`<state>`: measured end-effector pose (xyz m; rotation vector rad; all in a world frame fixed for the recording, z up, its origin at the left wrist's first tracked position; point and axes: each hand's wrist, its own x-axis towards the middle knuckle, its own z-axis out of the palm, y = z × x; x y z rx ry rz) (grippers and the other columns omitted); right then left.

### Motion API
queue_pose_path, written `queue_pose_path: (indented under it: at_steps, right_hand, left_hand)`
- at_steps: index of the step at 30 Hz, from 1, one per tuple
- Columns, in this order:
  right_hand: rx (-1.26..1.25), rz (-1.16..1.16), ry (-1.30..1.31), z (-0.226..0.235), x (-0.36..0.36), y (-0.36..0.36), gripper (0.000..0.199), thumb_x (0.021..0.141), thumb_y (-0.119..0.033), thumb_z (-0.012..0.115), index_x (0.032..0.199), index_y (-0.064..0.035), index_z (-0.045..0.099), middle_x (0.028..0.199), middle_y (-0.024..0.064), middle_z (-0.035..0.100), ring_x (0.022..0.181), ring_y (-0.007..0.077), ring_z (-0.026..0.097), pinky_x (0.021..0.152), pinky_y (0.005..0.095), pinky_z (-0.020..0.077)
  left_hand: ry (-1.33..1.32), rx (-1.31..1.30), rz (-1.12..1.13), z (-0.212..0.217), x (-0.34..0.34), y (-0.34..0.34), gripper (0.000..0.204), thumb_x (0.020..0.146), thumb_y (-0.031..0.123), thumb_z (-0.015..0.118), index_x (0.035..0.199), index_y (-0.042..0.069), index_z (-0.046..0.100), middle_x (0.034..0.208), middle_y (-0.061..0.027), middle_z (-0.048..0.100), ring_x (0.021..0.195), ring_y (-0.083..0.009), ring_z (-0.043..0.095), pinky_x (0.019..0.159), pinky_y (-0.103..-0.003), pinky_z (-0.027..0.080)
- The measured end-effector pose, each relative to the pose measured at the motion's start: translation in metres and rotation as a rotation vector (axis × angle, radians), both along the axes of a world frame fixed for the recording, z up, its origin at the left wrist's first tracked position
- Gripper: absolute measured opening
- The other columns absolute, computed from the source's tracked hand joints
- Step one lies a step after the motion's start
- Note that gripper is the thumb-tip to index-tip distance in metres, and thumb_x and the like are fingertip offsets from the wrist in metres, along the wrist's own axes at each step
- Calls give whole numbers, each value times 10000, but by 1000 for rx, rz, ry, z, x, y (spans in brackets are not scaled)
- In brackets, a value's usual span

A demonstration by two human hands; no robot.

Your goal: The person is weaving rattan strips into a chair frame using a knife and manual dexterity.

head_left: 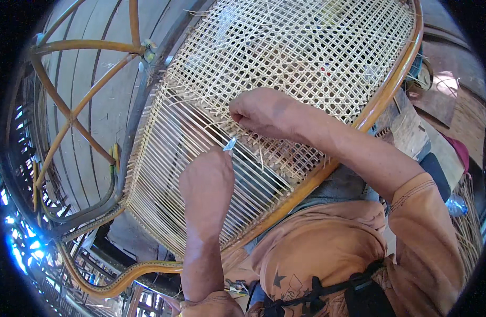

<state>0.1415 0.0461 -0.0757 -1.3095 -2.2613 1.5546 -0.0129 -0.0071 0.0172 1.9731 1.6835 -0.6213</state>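
Observation:
A woven cane panel [285, 58] is stretched in a curved, varnished rattan frame [383, 95]. Its upper part has an open lattice; below, parallel cane strands [174, 158] run slantwise with gaps between them. My right hand [261, 112] is closed at the lattice's lower edge, its fingertips pinched at a cane strand and partly hidden. Over the parallel strands, my left hand [207, 177] is closed, its back showing and most fingers hidden. A small pale-blue piece [230, 143] shows at its fingertip; whether it is a wrap or something held I cannot make out.
Loose cane ends [261, 158] stick up along the lattice edge. At left, a bare rattan frame [71, 119] with crossed poles stands over slatted boards [84, 68]. Boards [412, 132], a clear plastic bottle [456, 205] and a bundle of thin sticks [469, 222] lie at right.

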Motion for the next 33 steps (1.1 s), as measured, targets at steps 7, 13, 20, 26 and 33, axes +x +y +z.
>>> queue_pose_path:
  at_steps: [7,13,20,26,33]
  right_hand:
    - [-35,-26,17,8,1,0,106,792,-114,578,856,-38,612,803,165,622,769,346,608,681,409,483]
    - [3,-34,10,3,2,-1,116,785,-111,588,874,-42,614,821,156,628,781,336,611,687,403,485]
    - [102,7,20,-2,-1,-5,100,794,-120,585,859,-47,608,828,154,623,799,339,603,697,419,478]
    - [274,112,-22,4,0,-14,87,831,-122,559,880,-61,596,890,121,578,817,336,600,711,414,492]
    - [167,191,-73,5,0,-11,98,820,-120,569,893,-57,590,915,133,572,849,327,586,756,406,486]
  left_hand:
    - [72,-24,17,1,4,2,265,880,260,542,797,20,618,702,-192,615,688,-378,612,639,-476,472]
    - [-2,61,-46,-14,-8,-4,289,890,273,526,776,25,624,708,-175,634,648,-350,635,606,-449,502]
    - [-33,59,48,-27,-18,-15,278,905,309,516,874,46,602,804,-157,621,756,-352,612,663,-455,472]
    - [-141,181,13,-39,-27,-24,271,908,311,516,859,58,598,801,-136,613,736,-329,611,656,-430,474]
    - [-186,202,39,-42,-29,-23,261,898,310,533,827,65,587,770,-118,600,707,-304,612,619,-419,484]
